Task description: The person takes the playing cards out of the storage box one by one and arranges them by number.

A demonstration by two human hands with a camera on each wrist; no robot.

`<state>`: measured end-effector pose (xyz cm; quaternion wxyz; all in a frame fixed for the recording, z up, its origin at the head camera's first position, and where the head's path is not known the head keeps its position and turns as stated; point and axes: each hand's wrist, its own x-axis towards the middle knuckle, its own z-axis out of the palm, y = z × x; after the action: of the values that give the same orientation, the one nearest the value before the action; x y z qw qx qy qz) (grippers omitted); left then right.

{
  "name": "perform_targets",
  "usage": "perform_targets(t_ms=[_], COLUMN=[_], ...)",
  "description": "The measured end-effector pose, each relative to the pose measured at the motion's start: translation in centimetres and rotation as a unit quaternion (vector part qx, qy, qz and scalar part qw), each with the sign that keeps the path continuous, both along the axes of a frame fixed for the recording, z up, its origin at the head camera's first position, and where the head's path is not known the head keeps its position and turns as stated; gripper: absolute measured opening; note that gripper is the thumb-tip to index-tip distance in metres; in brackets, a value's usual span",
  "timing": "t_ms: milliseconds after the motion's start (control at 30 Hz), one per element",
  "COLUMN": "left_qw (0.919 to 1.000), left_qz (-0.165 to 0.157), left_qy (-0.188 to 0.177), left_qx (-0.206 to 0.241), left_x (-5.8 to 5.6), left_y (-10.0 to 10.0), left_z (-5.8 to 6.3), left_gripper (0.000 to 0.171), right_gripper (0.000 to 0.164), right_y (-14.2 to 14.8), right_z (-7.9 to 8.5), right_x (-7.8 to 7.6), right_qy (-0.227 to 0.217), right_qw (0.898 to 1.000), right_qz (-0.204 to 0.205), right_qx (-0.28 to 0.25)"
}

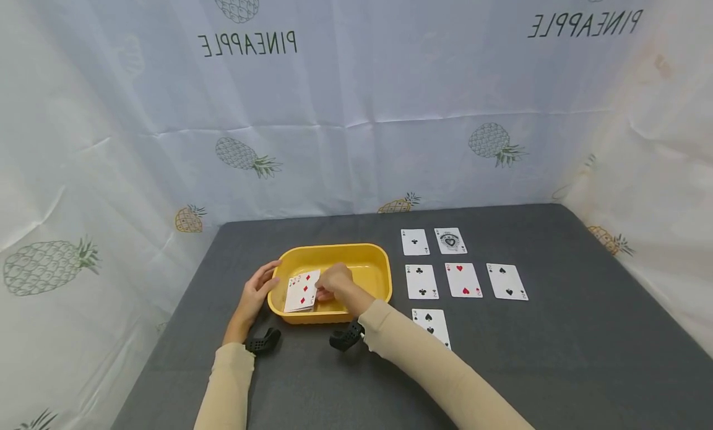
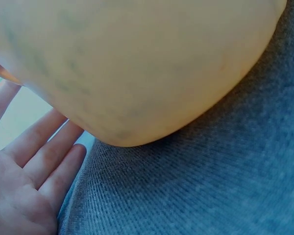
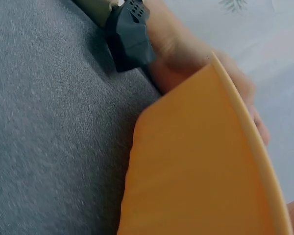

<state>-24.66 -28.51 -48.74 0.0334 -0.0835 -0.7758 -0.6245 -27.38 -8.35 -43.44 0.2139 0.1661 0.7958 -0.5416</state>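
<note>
A yellow tray (image 1: 372, 255) stands on the dark table, with a small stack of playing cards (image 1: 301, 292) in its left half; a three of diamonds lies face up on top. My left hand (image 1: 257, 294) rests at the tray's left end, its fingers straight along the wall, as the left wrist view also shows. Reaching in over the near rim, my right hand (image 1: 337, 283) pinches the right edge of the top card with curled fingers. In the right wrist view, the tray's wall (image 3: 196, 156) hides most of those fingers.
Right of the tray, face-up cards lie in rows: an ace of clubs (image 1: 414, 242) beside an ornate ace (image 1: 450, 240), then a two of clubs (image 1: 421, 282), two of hearts (image 1: 463, 280) and two of spades (image 1: 506, 282). My right sleeve partly covers a spade card (image 1: 431, 322). Pineapple-printed cloth (image 1: 356, 164) hangs behind.
</note>
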Motion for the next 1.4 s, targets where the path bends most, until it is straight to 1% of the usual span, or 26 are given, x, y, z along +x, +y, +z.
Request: perform_targets(t_ms=[133,300,433,600,733,967,1067,1300,1400], left_qw=[1.0000,1.0000,1.0000,0.9999,0.9998,0.9992,0.9993,0.9999,1.0000], left_qz=[-0.001,-0.004,0.001,0.003,0.002,0.013,0.014,0.008,0.005], left_qy=[0.001,0.005,-0.002,-0.005,-0.009,-0.027,-0.024,-0.007,-0.005], left_qx=[-0.001,0.002,-0.004,-0.012,-0.014,-0.025,-0.024,0.002,0.002], left_x=[0.0,0.0,0.0,0.1,0.2,0.2,0.2,0.2,0.2], left_y=[0.0,0.0,0.0,0.0,0.1,0.2,0.2,0.1,0.2], left_z=[0.0,-0.1,0.0,0.1,0.2,0.3,0.3,0.2,0.2], left_gripper=[0.046,0.046,0.046,0.046,0.047,0.047,0.047,0.045,0.045], right_gripper=[0.020,0.011,0.008,0.012,0.017,0.019,0.019,0.023,0.025], right_y=[0.2,0.6,1.1,2.1,3.2,5.0,5.8,7.3,8.0], right_z=[0.1,0.4,0.9,1.4,1.7,2.0,2.0,2.5,2.8], right_x=[-0.1,0.2,0.8,1.3,1.3,1.5,1.7,2.4,2.6], right_qy=[0.003,0.011,0.020,0.033,0.033,0.036,0.042,0.050,0.054], right_qw=[1.000,1.000,0.999,0.995,0.992,0.988,0.987,0.982,0.980], right_qz=[0.004,0.016,0.022,0.027,0.038,0.054,0.056,0.064,0.070], right_qx=[0.002,-0.019,-0.043,-0.088,-0.117,-0.137,-0.141,-0.169,-0.178])
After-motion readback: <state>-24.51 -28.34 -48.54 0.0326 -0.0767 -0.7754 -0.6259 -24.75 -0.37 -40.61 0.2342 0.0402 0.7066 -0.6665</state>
